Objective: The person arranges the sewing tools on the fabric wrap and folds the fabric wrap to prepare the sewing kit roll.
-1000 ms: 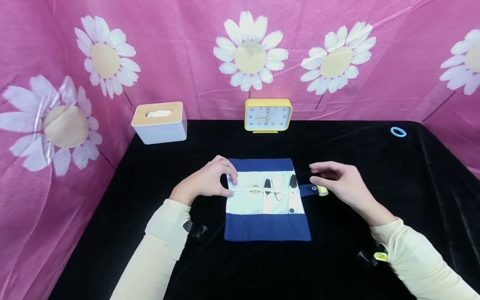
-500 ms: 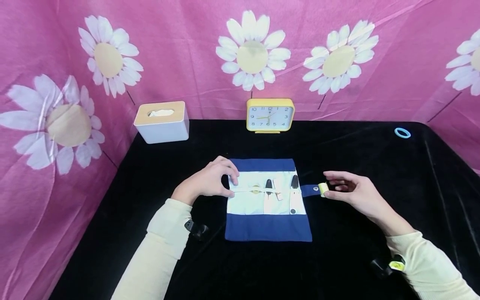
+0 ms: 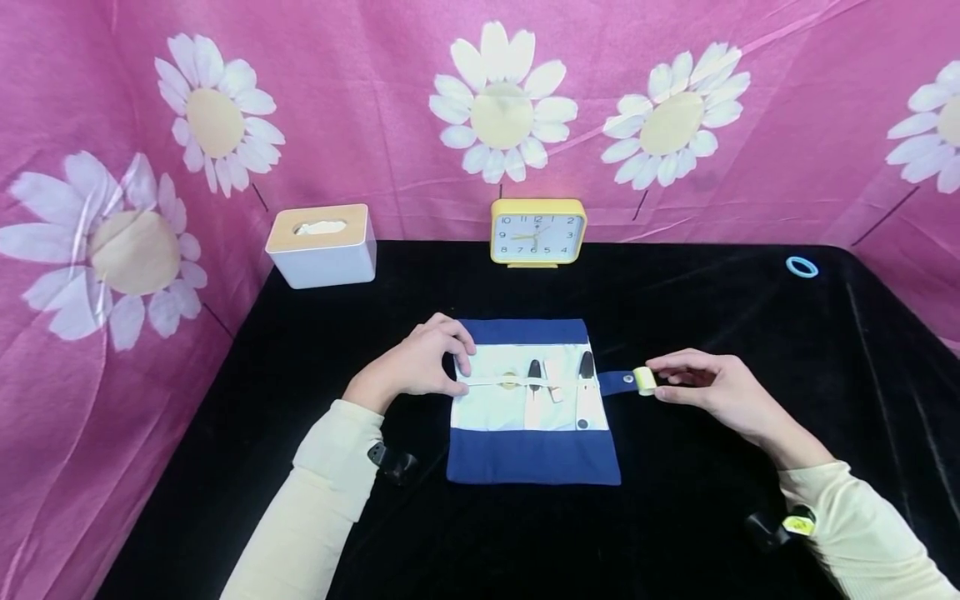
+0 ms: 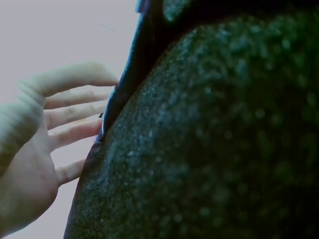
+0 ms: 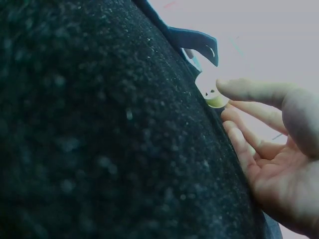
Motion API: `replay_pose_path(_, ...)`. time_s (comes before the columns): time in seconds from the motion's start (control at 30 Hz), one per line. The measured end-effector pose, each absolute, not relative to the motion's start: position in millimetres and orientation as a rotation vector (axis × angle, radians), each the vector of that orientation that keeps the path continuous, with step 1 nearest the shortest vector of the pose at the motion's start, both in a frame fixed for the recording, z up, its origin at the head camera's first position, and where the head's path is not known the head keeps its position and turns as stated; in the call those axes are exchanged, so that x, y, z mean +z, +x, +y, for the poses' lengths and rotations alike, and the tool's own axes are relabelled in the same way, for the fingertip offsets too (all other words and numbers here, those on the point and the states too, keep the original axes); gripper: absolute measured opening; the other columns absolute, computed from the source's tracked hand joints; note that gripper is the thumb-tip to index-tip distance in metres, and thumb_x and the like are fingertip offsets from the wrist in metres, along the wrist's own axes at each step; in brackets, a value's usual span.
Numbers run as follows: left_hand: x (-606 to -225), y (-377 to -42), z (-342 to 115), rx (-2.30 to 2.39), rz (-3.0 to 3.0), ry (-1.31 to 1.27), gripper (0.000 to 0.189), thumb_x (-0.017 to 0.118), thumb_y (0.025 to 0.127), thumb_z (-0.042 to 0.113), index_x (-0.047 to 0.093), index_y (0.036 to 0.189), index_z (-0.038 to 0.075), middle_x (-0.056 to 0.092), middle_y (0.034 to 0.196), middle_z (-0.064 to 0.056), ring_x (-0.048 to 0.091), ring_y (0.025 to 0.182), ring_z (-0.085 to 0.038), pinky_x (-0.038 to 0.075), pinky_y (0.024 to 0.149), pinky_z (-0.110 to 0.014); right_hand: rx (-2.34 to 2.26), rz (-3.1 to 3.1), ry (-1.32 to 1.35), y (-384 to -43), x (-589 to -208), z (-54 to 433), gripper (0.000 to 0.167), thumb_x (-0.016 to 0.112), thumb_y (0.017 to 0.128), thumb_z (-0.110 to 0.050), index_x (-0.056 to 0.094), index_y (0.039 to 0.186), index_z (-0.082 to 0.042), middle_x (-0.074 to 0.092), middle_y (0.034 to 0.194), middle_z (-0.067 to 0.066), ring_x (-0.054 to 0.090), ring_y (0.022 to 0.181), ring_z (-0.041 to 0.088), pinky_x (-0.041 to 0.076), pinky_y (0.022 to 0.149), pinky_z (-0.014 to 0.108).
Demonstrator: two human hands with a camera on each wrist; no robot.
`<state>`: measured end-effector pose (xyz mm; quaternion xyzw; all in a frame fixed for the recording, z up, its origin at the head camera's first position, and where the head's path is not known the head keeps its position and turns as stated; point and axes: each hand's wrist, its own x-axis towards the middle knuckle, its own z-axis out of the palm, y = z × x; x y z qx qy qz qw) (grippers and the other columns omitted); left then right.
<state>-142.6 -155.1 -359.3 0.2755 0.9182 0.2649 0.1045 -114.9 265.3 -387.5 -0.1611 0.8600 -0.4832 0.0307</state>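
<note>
A blue fabric roll pouch [image 3: 534, 457] with a white inner panel lies unfolded in the middle. A white band across it holds small tools, among them a black-topped one [image 3: 535, 373] and another dark-handled one [image 3: 587, 365] in the right slot. My left hand [image 3: 420, 358] rests on the pouch's left edge, thumb and fingertips touching the fabric. By the end of the pouch's blue snap strap [image 3: 617, 382] stands a small yellow thread spool [image 3: 644, 381]. My right hand [image 3: 712, 387] pinches the spool at its right side; in the right wrist view the thumb meets its pale end [image 5: 209, 88].
Black cloth [image 3: 525, 542] covers the table. At the back stand a tissue box [image 3: 322, 258] with a wooden lid and a yellow clock [image 3: 537, 235]. A blue ring [image 3: 802, 267] lies at the far right. Pink flowered fabric [image 3: 337, 125] hangs behind.
My right hand has moved right and down, from above the strap end to the spool, and its fingers have drawn in on it. The left hand stays at the pouch edge.
</note>
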Motion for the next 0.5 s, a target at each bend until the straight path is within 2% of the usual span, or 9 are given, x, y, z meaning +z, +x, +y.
replay_pose_path(0.33, -360.2, -142.4, -154.2, 0.772, 2.729, 0.815, 0.012, 0.086, 0.076, 0.017, 0.073, 0.075, 0.016, 0.063, 0.118, 0.001, 0.043, 0.123, -0.023, 0.035, 0.107, -0.049, -1.448, 2.684, -0.490, -114.4, -387.8, 263.9, 0.033, 0.080, 0.083, -0.005, 0.072, 0.115, -0.001, 0.070, 0.100, -0.017, 0.065, 0.085, -0.001, 0.052, 0.073, 0.013)
replay_pose_path(0.5, -360.8, -142.8, -153.3, 0.771, 2.729, 0.807, 0.013, 0.085, 0.076, 0.017, 0.072, 0.073, 0.018, 0.063, 0.118, 0.001, 0.043, 0.124, -0.023, 0.034, 0.108, -0.050, -1.480, 2.652, -0.446, -114.6, -386.4, 263.6, 0.031, 0.078, 0.086, -0.005, 0.070, 0.115, 0.002, 0.073, 0.094, -0.014, 0.068, 0.081, -0.001, 0.055, 0.070, 0.016)
